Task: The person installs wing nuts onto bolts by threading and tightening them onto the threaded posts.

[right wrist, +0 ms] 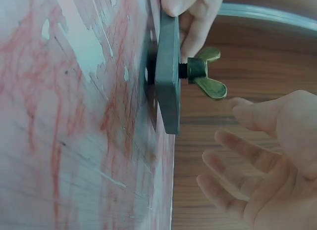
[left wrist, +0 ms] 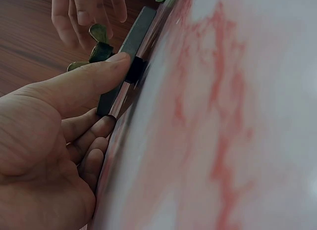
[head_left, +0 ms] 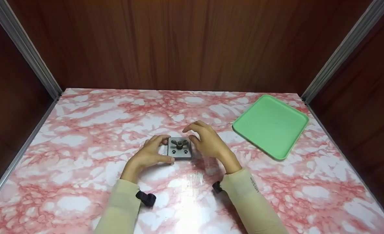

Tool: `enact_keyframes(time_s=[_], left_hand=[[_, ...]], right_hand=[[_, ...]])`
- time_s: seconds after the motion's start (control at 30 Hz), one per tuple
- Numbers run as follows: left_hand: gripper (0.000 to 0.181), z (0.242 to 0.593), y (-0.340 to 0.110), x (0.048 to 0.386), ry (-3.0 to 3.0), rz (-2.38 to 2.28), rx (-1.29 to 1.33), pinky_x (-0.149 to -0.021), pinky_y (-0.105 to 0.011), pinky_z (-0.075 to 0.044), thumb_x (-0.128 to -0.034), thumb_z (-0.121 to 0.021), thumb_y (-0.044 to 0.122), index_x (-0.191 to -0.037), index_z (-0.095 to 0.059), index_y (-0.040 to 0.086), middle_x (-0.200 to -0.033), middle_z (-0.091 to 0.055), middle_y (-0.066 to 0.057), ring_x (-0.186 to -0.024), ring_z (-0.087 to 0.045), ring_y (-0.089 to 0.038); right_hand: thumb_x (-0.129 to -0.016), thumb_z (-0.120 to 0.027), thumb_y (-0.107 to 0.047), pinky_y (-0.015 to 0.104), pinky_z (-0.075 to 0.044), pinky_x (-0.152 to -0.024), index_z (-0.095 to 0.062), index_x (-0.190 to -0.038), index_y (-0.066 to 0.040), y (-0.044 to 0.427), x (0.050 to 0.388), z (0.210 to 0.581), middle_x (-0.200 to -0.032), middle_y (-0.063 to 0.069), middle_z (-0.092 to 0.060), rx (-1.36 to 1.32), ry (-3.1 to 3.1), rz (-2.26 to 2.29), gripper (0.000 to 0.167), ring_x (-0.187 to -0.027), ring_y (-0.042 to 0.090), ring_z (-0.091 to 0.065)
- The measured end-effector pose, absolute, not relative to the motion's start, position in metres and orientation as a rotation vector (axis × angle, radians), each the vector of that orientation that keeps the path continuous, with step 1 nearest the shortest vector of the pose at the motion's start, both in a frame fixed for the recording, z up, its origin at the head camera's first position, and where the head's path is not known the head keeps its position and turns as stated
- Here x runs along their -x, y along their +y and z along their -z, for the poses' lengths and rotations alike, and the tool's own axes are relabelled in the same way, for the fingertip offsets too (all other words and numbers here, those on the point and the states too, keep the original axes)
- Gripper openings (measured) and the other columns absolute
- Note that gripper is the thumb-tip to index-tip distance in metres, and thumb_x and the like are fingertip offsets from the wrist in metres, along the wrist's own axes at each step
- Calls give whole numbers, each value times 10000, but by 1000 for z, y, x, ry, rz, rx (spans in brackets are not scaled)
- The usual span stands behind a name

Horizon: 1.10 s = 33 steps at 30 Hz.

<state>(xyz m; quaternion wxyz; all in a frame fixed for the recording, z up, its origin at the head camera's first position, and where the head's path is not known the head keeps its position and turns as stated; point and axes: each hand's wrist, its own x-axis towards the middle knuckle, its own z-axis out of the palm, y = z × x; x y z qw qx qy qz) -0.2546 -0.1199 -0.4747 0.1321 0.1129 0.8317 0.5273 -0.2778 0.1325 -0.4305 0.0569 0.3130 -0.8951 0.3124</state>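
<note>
A small grey metal plate lies near the middle of the table, with two holes in its near half. A brass-coloured wing nut sits on a dark threaded bolt that stands up from the plate. Beneath the plate, a dark part lifts it slightly off the tabletop. My left hand holds the plate's left side, thumb at the near edge and fingers toward the far corner. To the right, my right hand hovers by the wing nut, its fingers loosely bent and apart from it.
A green tray lies at the right rear of the red-and-white marbled table. Brown wood-grain panels with metal corner posts rise behind and at both sides. Black straps are on both wrists.
</note>
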Motion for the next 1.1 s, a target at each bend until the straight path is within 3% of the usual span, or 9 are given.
enact_keyframes(time_s=[0.63, 1.1], left_hand=[[916, 474, -121, 254, 2429, -1494, -311, -1211, -551, -304, -774, -937, 205, -1570, -487, 150, -1473, -511, -74, -1403, -381, -311], [908, 473, -121, 253, 2396, -1509, -300, -1232, -569, -277, -801, -931, 192, -1582, -470, 142, -1474, -498, -72, -1448, -330, -314]], right_hand=[[-1030, -625, 46, 432, -514, -1089, -731, -1317, -117, 127, 278, 434, -1326, 93, -639, -1128, -2722, -865, 346, -1262, 261, -613], [-1022, -521, 111, 554, -429, -1160, -705, -1420, -221, 127, 276, 433, -1474, 164, -566, -1216, -2820, -830, 550, -1364, 353, -530]])
